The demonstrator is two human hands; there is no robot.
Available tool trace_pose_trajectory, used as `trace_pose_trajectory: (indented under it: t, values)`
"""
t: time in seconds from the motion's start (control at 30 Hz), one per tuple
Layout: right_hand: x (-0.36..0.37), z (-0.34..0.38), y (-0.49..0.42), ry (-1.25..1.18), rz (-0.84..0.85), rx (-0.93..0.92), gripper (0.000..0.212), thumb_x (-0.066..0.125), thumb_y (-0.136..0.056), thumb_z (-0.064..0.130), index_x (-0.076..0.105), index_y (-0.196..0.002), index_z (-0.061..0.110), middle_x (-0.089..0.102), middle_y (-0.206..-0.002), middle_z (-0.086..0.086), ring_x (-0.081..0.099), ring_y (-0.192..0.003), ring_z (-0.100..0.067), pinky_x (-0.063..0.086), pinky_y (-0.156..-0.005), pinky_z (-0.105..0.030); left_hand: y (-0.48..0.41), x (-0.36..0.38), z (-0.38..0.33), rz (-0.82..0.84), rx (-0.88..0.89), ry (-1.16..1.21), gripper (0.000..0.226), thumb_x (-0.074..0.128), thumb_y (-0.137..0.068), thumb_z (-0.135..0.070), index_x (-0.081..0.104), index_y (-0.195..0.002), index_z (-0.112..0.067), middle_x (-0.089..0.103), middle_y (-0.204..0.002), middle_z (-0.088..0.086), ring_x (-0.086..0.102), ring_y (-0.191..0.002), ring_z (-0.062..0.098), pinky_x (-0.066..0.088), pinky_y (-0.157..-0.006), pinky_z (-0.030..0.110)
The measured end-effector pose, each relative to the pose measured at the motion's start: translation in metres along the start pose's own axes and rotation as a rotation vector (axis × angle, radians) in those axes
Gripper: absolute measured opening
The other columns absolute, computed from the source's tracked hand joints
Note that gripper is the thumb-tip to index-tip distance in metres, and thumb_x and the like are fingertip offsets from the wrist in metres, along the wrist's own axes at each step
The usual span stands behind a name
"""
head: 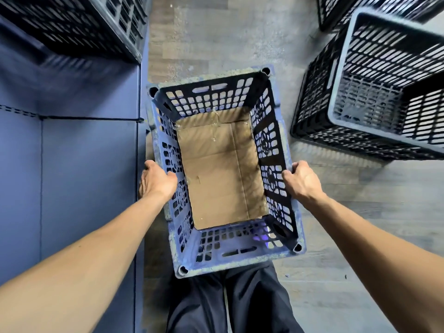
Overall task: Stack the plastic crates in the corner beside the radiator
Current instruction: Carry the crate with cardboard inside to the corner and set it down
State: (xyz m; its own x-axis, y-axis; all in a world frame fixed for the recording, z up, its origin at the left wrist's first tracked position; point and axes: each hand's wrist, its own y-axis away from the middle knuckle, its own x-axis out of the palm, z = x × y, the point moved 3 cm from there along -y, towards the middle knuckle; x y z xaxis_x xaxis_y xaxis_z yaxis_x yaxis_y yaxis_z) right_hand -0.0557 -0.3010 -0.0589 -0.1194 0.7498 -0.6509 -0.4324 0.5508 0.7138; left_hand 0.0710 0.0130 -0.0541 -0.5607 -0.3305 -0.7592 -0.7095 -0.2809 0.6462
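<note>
A blue perforated plastic crate [230, 253] is right below me, in front of my legs, with a sheet of cardboard [221, 174] lining its bottom. My left hand [156, 181] grips the crate's left rim, thumb inside the wall. My right hand [302, 181] grips the right rim the same way. Whether the crate rests on the floor or hangs above it, I cannot tell. A dark crate [374, 92] stands at the right, and another dark crate [79, 27] sits at the upper left against the wall.
A blue wall panel [72, 164] runs along the left side, close to the held crate. Grey wood-look floor [228, 37] stretches ahead, speckled with small debris. Part of a further dark crate [355, 8] shows at the top right.
</note>
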Motion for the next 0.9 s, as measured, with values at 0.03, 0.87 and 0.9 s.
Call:
trace_pose_trajectory:
  t: [0.03,0.87,0.9]
  values:
    - [-0.010,0.002,0.008,-0.016,-0.001,-0.001,0.028,0.047,-0.081,0.028,0.057,-0.096,0.007,0.068,-0.095,-0.013,0.064,-0.083,-0.034,0.049,-0.072,-0.036,0.006,-0.011,-0.006,0.002,0.009,-0.003,0.046,0.054,-0.093,-0.023,0.038,-0.129,-0.002,0.055,-0.124,0.019,0.052,-0.117,0.039,0.044,-0.091,0.046]
    - [-0.352,0.068,0.258,-0.122,-0.210,-0.304,0.026,0.044,-0.087,0.030,0.062,-0.091,0.011,0.068,-0.088,-0.009,0.064,-0.081,-0.030,0.052,-0.075,-0.039,0.301,-0.329,-0.130,-0.274,0.325,0.042,0.014,0.058,-0.089,-0.017,0.058,-0.093,-0.003,0.062,-0.092,0.012,0.054,-0.076,0.028,0.038,-0.059,0.032]
    - [-0.361,0.073,0.264,-0.125,-0.220,-0.313,0.027,0.044,-0.087,0.030,0.062,-0.091,0.011,0.068,-0.087,-0.009,0.064,-0.080,-0.030,0.052,-0.075,-0.039,0.307,-0.338,-0.132,-0.289,0.332,0.053,0.012,0.058,-0.089,-0.013,0.059,-0.092,-0.002,0.063,-0.090,0.013,0.054,-0.074,0.028,0.039,-0.059,0.031]
